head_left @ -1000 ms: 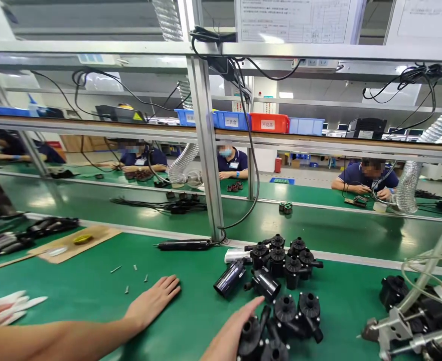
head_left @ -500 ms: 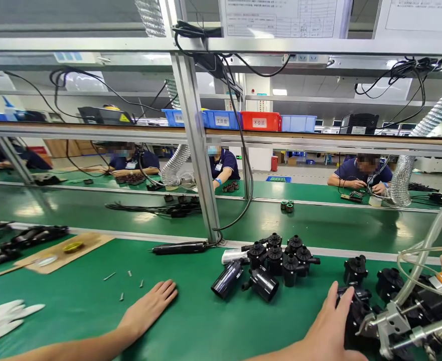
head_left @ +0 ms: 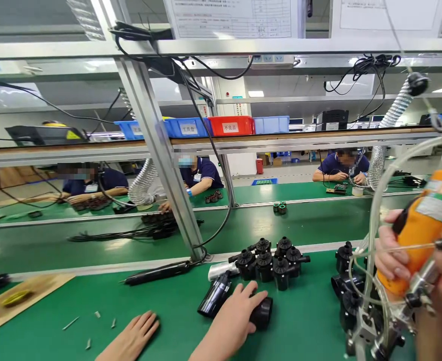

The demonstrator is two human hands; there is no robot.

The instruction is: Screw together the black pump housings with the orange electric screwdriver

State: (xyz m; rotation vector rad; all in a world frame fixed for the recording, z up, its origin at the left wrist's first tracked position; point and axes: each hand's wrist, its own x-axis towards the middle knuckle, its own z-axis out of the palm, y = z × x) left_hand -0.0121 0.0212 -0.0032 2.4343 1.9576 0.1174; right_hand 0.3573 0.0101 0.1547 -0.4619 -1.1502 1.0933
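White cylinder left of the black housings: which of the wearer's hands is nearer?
Left. The left hand is just in front of the white cylinder, partly covering a black cylinder; the right hand is much farther right, gripping an orange tool.

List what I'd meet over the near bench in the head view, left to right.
Yellow round item, long thin piece, black pen-shaped tool, first black cylinder, second black cylinder, upright black part, orange tool.
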